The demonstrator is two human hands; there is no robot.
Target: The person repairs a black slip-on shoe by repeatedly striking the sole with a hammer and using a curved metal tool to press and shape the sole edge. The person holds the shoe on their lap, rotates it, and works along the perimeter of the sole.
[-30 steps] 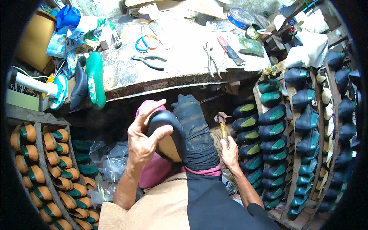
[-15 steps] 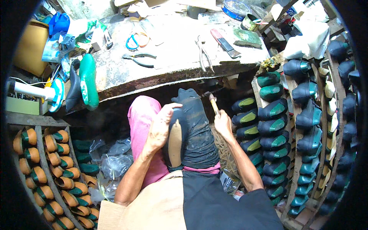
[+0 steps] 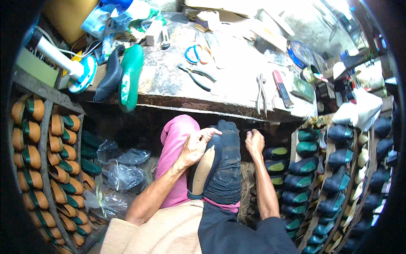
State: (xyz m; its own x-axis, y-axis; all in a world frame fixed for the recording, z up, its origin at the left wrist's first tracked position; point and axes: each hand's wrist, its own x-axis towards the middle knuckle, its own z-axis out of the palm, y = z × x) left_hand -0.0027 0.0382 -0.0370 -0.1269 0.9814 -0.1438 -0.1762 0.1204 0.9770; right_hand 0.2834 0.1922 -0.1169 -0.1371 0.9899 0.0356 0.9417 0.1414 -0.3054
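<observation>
A dark shoe with a tan bottom [image 3: 204,171] lies sole side up along my thighs, its toe toward the workbench. My left hand [image 3: 195,148] is closed around the side of its toe end, the thumb and fingers reaching over the tip. Dark cloth [image 3: 226,161] covers my right thigh beside the shoe; pink cloth [image 3: 179,131] covers the left. To the right of the knee, my right hand [image 3: 255,143] is curled in a fist. The hammer it grips in the earlier picture is hardly visible now against the dark gap under the bench.
Ahead, the workbench [image 3: 160,91] bears black-handled pliers [image 3: 198,77], pincers [image 3: 261,95], a red-handled knife [image 3: 282,89], scissors [image 3: 198,54] and a green sole [image 3: 132,76]. Racks of orange-brown shoes [image 3: 31,156] stand left, dark shoes [image 3: 298,182] right. Plastic bags [image 3: 122,175] lie near my left arm.
The whole view has shifted, with the bench now lower and farther right. My right hand has come closer to the knee and the hammer head has dropped from sight. My left hand stays on the shoe.
</observation>
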